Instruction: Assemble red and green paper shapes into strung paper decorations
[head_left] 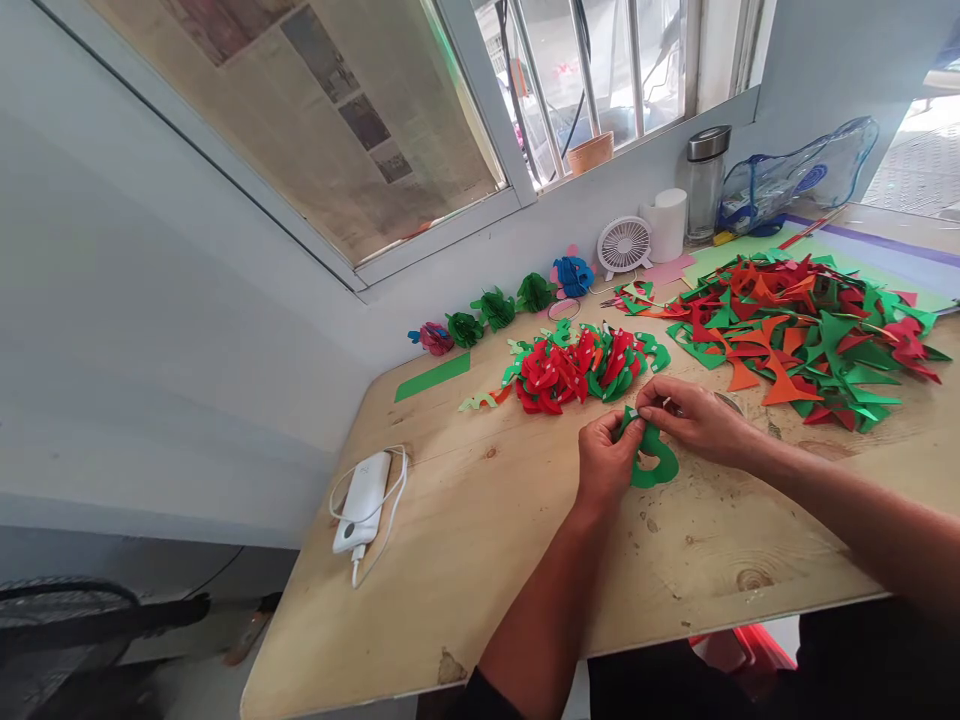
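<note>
The green paper cutout (660, 474) was right of the frame's centre, over the counter (465, 570), its long axis running down and slightly right from the left hand (606, 452), whose grip was clamped on its upper end. The right hand (694, 418), equally near, met that end; whether its fingertips pinched or merely touched, I couldn't tell.

Cutout (655, 479), right of centre: green. Cut shapes (551, 375), centre: mostly red and green, small white patches. Scraps (840, 365), right: green, red, orange. Strip (433, 377), left of centre: green. Power bank (363, 500), lower left: white. Surface (480, 540): pale brown, darker knots.
</note>
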